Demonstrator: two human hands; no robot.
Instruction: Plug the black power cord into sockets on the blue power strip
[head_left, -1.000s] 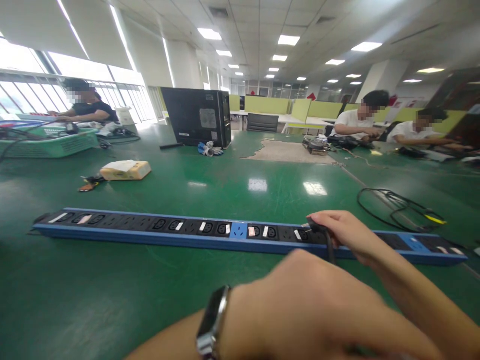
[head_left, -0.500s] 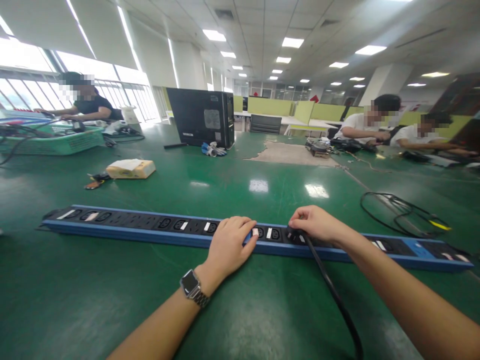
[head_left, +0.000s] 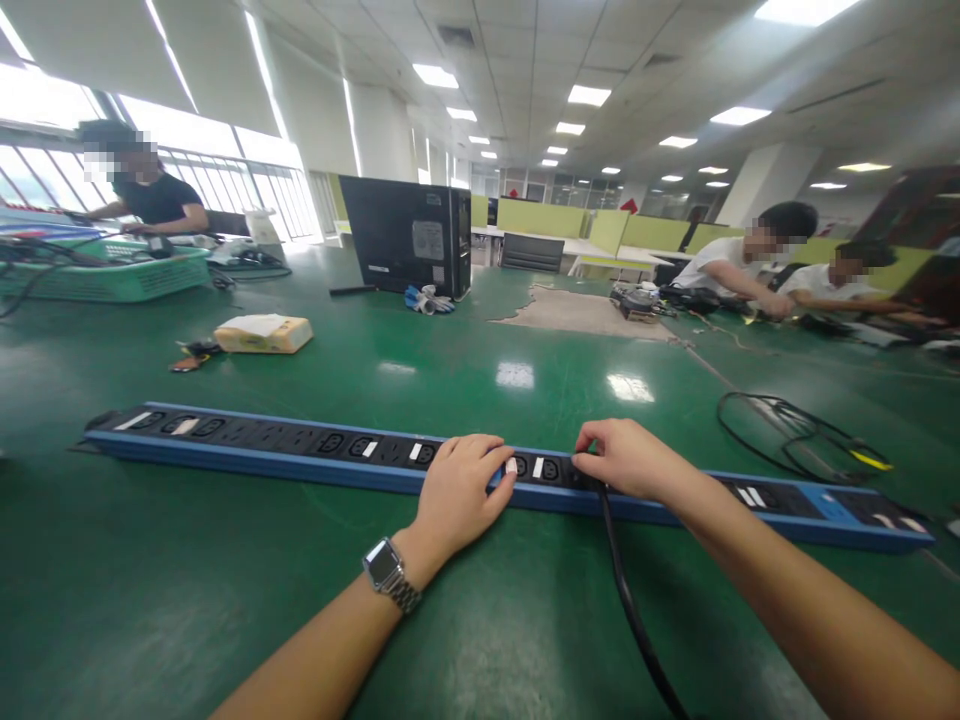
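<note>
A long blue and black power strip (head_left: 259, 437) lies across the green table, its rows of sockets facing up and several white stickers on it. My left hand (head_left: 461, 490) lies over the middle of the strip, fingers across the top and thumb along the front side, gripping it. To the right, my right hand (head_left: 628, 458) pinches a black plug (head_left: 582, 474) at the strip's sockets. How deep the plug sits is hidden by the fingers. From it a thick black cord (head_left: 627, 590) hangs over the front side and runs toward me.
Coiled black cable (head_left: 780, 430) lies at right behind the strip. Further back are a tissue pack (head_left: 264, 335), a black computer case (head_left: 405, 240), gloves (head_left: 429, 300) and a green basket (head_left: 142, 278). One person sits at far left, two at far right.
My right hand has shifted slightly, and the cord below the plug has swung left. My left hand stays in place on the power strip. One co-worker at right has reached an arm forward.
</note>
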